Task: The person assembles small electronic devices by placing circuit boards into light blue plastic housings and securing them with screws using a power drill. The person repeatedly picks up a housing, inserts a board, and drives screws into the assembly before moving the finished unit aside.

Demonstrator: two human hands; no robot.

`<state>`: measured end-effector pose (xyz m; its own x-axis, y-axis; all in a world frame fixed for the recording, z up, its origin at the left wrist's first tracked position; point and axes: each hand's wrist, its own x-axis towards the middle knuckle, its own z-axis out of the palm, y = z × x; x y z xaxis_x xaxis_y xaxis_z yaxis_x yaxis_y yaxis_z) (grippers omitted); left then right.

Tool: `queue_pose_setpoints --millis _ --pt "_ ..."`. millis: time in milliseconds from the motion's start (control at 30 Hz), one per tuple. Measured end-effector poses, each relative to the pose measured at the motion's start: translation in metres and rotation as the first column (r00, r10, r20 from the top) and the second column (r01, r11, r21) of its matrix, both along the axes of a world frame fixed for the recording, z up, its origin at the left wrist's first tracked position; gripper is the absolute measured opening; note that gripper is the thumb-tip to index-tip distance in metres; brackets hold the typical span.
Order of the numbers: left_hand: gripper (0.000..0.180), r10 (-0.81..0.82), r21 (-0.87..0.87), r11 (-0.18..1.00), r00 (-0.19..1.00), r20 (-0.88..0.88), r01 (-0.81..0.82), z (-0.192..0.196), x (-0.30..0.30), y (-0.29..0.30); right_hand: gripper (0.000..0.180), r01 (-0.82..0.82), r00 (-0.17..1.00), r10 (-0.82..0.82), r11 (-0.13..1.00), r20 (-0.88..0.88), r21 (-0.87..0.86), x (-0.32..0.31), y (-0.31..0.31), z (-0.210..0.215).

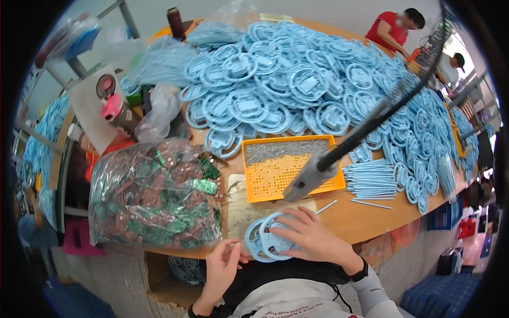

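Observation:
My right hand (310, 236) lies over a light-blue round plastic part (266, 250), its fingers curled across the rim. Dark spots show on the part's middle, and a second blue ring (251, 237) lies against its left side. At the table's front edge, left of these parts, my left hand (225, 263) has thumb and fingers drawn together; whatever may be between them is hidden. Beyond the hands sits a yellow perforated tray (275, 183) with many thin silvery pieces at its far side. A thin blue stick (326, 206) lies by my right hand.
A huge heap of blue plastic parts (307, 85) covers the far table. A clear bag of green and brown circuit boards (154, 206) stands left, blue sticks (369, 179) right. A grey-headed arm (313, 172) hangs over the tray. Two people (389, 32) work far right.

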<state>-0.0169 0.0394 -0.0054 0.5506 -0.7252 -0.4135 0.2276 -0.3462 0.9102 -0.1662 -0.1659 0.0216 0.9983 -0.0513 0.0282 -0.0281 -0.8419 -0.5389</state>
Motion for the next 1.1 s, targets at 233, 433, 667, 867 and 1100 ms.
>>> queue_pose_setpoints --millis 233,433,667,867,1100 --pt "0.051 -0.132 0.024 0.99 0.966 -0.22 0.141 -0.014 -0.008 -0.001 0.061 -0.105 0.991 0.105 0.994 -0.08 -0.003 0.019 0.011 -0.003" --pt "0.051 -0.147 -0.083 0.988 0.947 -0.287 0.129 -0.035 -0.01 0.002 0.056 -0.094 0.985 0.093 0.996 -0.146 -0.001 0.026 0.016 -0.011" --pt "0.05 -0.193 -0.098 0.98 0.942 -0.273 0.172 -0.038 -0.008 0.005 0.054 -0.124 0.982 0.109 0.988 -0.158 -0.089 0.033 0.018 -0.006" --pt "0.049 -0.172 -0.111 0.983 0.943 -0.285 0.146 -0.038 -0.009 0.004 0.057 -0.125 0.981 0.108 0.987 -0.16 -0.101 0.032 0.018 -0.007" --pt "0.051 -0.132 -0.082 0.99 0.944 -0.303 0.112 -0.035 -0.01 0.0 0.055 -0.135 0.98 0.117 0.985 -0.163 -0.105 0.032 0.016 -0.007"
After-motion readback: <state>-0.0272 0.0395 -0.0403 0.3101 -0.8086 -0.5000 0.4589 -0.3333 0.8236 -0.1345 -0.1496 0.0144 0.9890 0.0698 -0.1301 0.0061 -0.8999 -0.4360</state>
